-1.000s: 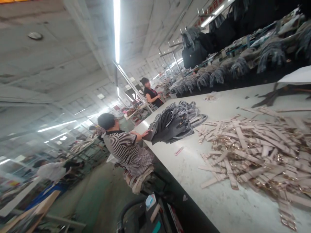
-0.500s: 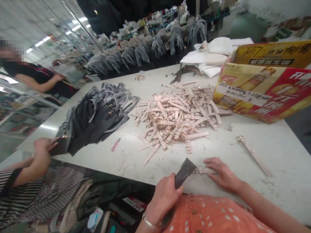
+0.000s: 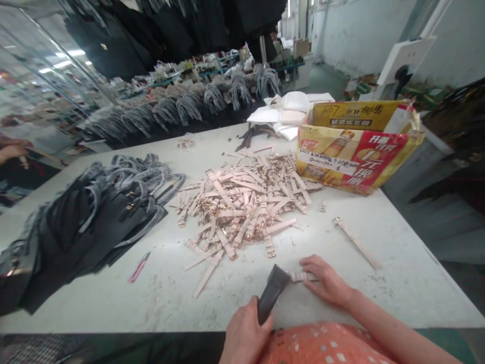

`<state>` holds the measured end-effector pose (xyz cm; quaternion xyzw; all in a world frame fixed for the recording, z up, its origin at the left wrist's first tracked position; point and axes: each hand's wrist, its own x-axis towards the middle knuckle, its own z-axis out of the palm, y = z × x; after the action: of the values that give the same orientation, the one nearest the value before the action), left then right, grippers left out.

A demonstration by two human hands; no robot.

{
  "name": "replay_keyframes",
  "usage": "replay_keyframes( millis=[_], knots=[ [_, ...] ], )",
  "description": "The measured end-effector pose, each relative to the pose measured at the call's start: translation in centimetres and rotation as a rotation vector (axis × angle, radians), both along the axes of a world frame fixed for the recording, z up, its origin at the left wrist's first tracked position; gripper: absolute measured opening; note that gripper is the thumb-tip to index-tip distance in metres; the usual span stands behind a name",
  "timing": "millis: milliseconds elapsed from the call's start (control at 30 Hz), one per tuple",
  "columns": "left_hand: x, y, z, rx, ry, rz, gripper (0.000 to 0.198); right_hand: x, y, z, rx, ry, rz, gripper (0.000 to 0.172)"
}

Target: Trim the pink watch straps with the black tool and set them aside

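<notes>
- Left hand (image 3: 244, 333) fingers are wrapping tight round a dark tool (image 3: 272, 294), blade angling onto the strap (image 3: 301, 276).
- Right hand (image 3: 326, 281) fingers are pressing that strap flat on the counter (image 3: 409, 283), steadying it.
- Strap pile (image 3: 242, 205) is lying near, box (image 3: 354, 146) beyond.

Pretty bright in here, soft overhead light on the white table (image 3: 397, 283), barely any shadows. Edges warp and smear, the left side's washed out.
</notes>
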<state>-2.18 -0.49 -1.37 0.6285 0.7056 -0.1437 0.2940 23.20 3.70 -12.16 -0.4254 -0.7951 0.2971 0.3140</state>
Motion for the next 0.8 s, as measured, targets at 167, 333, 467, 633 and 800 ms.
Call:
replay_keyframes(
  millis=[167, 333, 467, 633, 800],
  knots=[
    [-0.7, -1.3, 0.2, -0.03, 0.006, 0.022, 0.028, 4.6, 0.8, -1.2, 0.141, -0.014, -0.429, 0.018],
    [-1.0, -2.1, 0.5, -0.02, -0.004, 0.043, 0.027, 10.4, 2.6, -1.6, 0.261, -0.202, -0.783, 0.028],
    [-1.2, -2.6, 0.7, -0.004, 0.017, 0.067, 0.029, 10.2, 3.6, -0.4, 0.248, -0.399, -0.901, 0.037],
    [-1.3, -3.1, 0.7, -0.001, 0.002, 0.076, 0.029, 2.5, 6.1, 1.6, 0.288, -0.233, -0.4, 0.03],
    [-1.4, -3.7, 0.9, 0.008, 0.005, 0.067, 0.029, -5.7, 8.7, 2.7, 0.239, -0.166, -0.006, 0.027]
  ],
)
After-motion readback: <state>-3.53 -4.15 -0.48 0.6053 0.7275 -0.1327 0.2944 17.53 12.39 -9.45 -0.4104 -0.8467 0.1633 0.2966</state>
